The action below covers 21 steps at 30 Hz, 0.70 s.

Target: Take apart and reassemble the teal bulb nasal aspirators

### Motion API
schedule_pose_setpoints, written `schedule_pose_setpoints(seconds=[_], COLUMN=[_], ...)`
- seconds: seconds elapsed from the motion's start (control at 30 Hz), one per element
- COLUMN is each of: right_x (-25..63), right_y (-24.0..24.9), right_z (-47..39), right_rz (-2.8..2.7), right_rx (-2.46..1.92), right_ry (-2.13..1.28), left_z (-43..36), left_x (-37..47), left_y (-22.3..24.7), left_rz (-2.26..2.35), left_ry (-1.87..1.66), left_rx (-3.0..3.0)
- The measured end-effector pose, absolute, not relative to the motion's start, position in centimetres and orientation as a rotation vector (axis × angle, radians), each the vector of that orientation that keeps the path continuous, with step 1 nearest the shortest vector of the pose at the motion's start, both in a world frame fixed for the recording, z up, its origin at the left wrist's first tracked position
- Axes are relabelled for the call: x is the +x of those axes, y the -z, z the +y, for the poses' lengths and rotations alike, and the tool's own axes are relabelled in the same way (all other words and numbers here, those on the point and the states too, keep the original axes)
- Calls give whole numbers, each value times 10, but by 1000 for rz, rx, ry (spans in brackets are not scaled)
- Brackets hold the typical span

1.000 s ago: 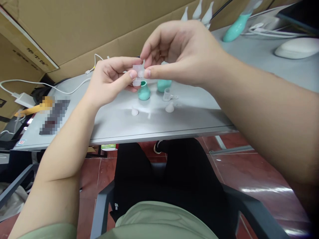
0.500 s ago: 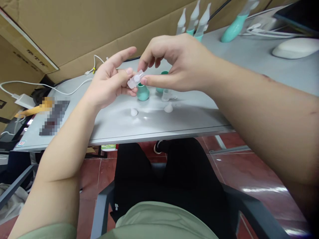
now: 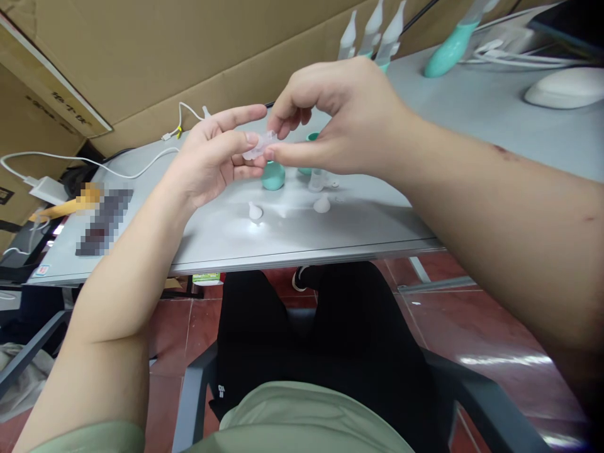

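Observation:
Between both hands is a small clear plastic piece (image 3: 257, 147). My left hand (image 3: 212, 151) grips its left end between thumb and fingers, the index finger stretched out. My right hand (image 3: 340, 119) pinches its right end with thumb and index finger. Just below the piece, a teal bulb (image 3: 273, 177) stands on the grey table (image 3: 226, 242). A second teal bulb (image 3: 304, 170) is partly hidden behind my right hand, beside a clear cup-like part (image 3: 316, 181). Nearer the front edge sit a white tip (image 3: 255, 211) and another white tip (image 3: 321, 204).
Several teal-and-clear devices with white tips (image 3: 372, 31) stand at the back. A teal device (image 3: 452, 50) lies near a white mouse (image 3: 566, 88) at the right. On the left are a dark blurred object (image 3: 104, 220), a white charger (image 3: 48, 190) and cables.
The clear piece has turned between my fingers, its round part no longer facing up. My right fingertips have shifted slightly along it. The whole view has moved a little.

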State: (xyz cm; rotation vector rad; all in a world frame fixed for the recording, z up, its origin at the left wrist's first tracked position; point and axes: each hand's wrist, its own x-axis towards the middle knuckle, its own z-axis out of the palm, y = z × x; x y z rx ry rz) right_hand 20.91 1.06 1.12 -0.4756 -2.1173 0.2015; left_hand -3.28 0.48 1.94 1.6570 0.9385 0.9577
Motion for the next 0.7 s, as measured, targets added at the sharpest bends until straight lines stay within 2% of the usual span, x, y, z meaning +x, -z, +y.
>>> schedule_pose_setpoints(seconds=[0.23, 0.57, 0.7], right_x=[207, 209, 208], right_y=[-15, -11, -14], right_z=[5, 11, 7], right_rz=[-2111, -2140, -2101], right_rx=[-628, -471, -526], right_ry=[-295, -183, -342], left_z=[7, 9, 12], left_x=[-30, -30, -32], left_y=[-18, -19, -18], left_rz=[1016, 987, 984], left_ry=[-927, -933, -922], left_rx=[1730, 1682, 1707])
